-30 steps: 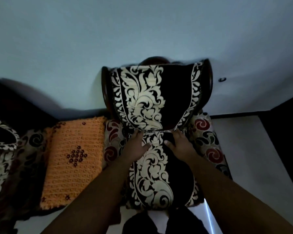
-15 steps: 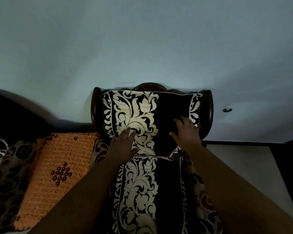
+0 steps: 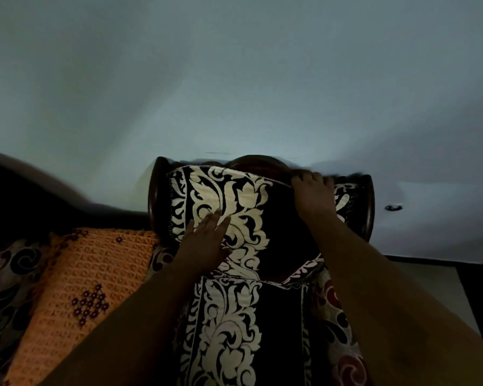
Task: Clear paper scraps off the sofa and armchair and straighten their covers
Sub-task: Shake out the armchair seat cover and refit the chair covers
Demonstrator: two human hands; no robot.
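Black-and-cream scroll-patterned fabric covers: two counted in the head view. One back cover (image 3: 234,207) is draped over the backrest of the dark wooden-framed armchair (image 3: 153,201); one seat cover (image 3: 234,330) of the same pattern runs down the seat below it. Armchairs: one. Orange crocheted cloth with dark bead motifs (image 3: 76,288): one, lying to the left of the armchair on a swirl-patterned seat (image 3: 9,277). Paper scraps: no count possible in this dim light.

Hands: two, both on the back cover. Left hand (image 3: 207,243): palm down, fingers straight and close together, pressed flat on the lower left part of the back cover; nothing held. Right hand (image 3: 314,195): raised to the armchair's top edge, right of centre, fingers curled over the back cover's upper hem, gripping it. Both forearms reach up from the lower edge of the view, one on each side of the seat cover.
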